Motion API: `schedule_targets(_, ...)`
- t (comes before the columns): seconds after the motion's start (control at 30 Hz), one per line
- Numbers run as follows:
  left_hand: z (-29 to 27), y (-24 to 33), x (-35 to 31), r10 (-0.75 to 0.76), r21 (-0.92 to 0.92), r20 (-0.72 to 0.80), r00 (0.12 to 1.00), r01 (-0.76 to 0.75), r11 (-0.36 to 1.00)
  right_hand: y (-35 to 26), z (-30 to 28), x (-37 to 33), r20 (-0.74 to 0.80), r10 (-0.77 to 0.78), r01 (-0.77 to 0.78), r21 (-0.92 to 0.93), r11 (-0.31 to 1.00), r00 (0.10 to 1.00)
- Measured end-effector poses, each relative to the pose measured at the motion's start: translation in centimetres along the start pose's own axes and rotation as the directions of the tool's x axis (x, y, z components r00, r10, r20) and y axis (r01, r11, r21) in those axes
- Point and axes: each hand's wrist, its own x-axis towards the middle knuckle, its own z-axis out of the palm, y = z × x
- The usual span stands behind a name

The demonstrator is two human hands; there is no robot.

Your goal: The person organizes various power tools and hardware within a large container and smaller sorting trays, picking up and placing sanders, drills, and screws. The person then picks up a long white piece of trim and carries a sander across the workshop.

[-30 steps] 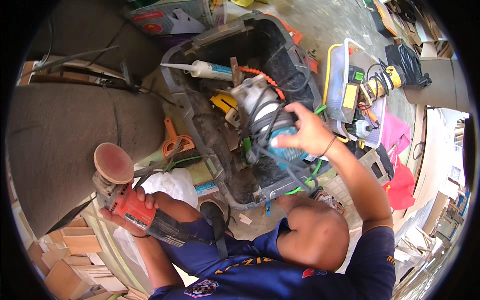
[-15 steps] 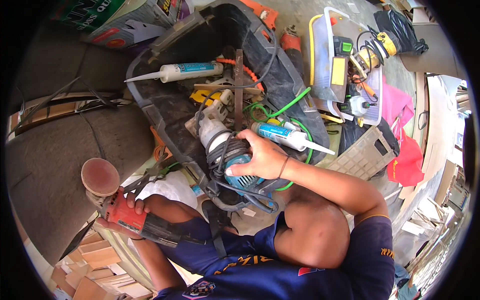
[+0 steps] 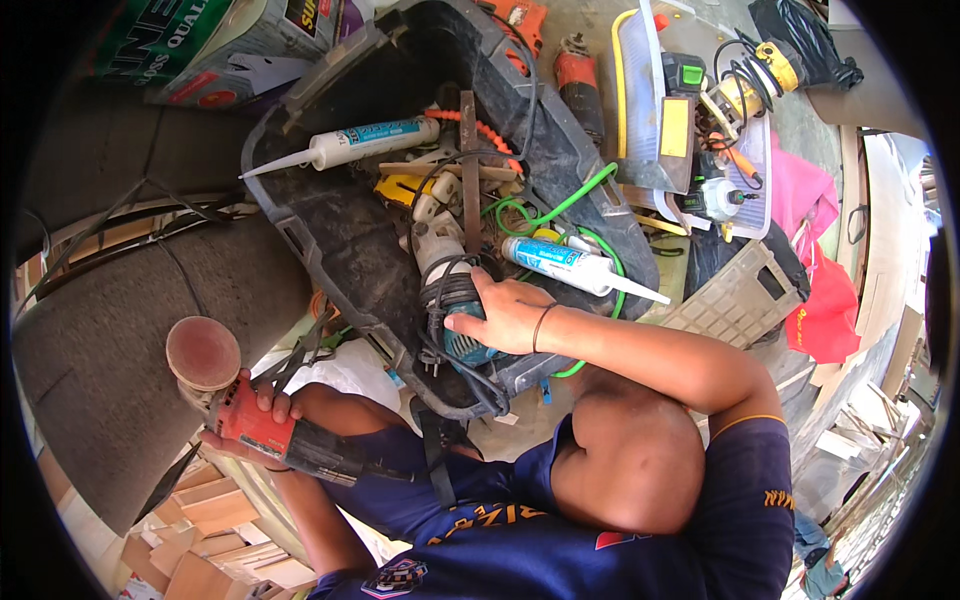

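My left hand (image 3: 274, 404) is closed around the body of a red and black angle grinder (image 3: 252, 424), which has a round reddish-brown disc (image 3: 203, 353) facing up. My right hand (image 3: 508, 315) grips a teal angle grinder (image 3: 466, 346) with its black cord (image 3: 452, 293) wound around it. That grinder lies at the near end of a large black tote (image 3: 312, 245), its grey head pointing away from me. Right beside my right hand is a blue-and-white sealant cartridge (image 3: 555, 262) with a nozzle. A second cartridge (image 3: 375, 140) lies across the tote's far left.
A rusty metal bar (image 3: 468, 170), a green cable (image 3: 570, 212) and smaller tools fill the tote. Another red grinder (image 3: 578, 85) stands beyond its right side. Farther right, a clear bin (image 3: 630, 90) holds power tools. Wood offcuts (image 3: 215, 505) lie at lower left.
My right hand and the teal grinder have shifted slightly left and away from me, and the hanging cord loop moved with them. My left hand keeps its hold on the red grinder.
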Motion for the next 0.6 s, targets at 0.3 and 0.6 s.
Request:
schedule_targets(0.3,0.8,-0.4,0.4,-0.027,0.023,-0.004,1.0,0.027,0.999,-0.3,-1.7,-2.5,0.018,-0.211,0.212,-0.149,0.966,0.977)
schedule_targets(0.6,4.4,-3.2,4.2,-0.019,0.098,-0.021,1.0,0.021,0.995,5.6,-15.7,-11.8,-0.581,-0.397,0.628,0.268,0.731,0.71)
